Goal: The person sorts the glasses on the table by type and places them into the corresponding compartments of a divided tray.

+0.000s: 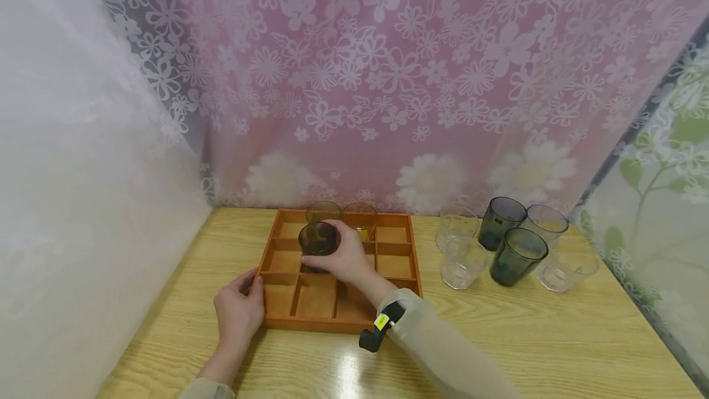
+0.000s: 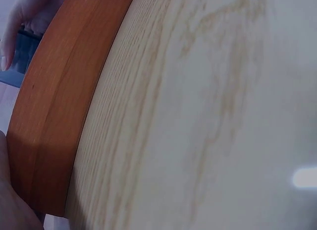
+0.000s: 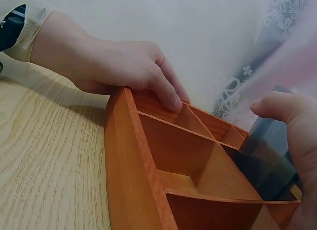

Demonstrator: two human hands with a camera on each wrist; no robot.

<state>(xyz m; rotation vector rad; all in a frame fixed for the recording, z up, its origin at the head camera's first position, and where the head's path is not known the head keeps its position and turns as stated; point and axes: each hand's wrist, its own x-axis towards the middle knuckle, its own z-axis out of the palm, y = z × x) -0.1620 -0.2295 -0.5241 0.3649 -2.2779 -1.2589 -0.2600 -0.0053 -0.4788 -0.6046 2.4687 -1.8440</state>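
Note:
My right hand (image 1: 349, 254) grips a dark tinted glass (image 1: 318, 239) over the middle row of a wooden divided tray (image 1: 310, 325). In the right wrist view the dark glass (image 3: 265, 158) stands among the partitions, its lower part overlapped by a divider, with the thumb along its side. My left hand (image 1: 240, 310) holds the tray's left side near the front corner; in the right wrist view a digit of the left hand (image 3: 124, 66) hooks over the rim. A pale greenish glass (image 1: 324, 209) and an amber glass (image 1: 360, 221) stand in the back row.
Right of the tray, several glasses stand close together: clear ones (image 1: 462, 263), two dark grey tumblers (image 1: 517, 257) and a faintly purple one (image 1: 547, 221). A floral curtain (image 1: 360, 79) hangs behind the wooden table (image 1: 471, 337), with a white sheet (image 1: 100, 171) at left.

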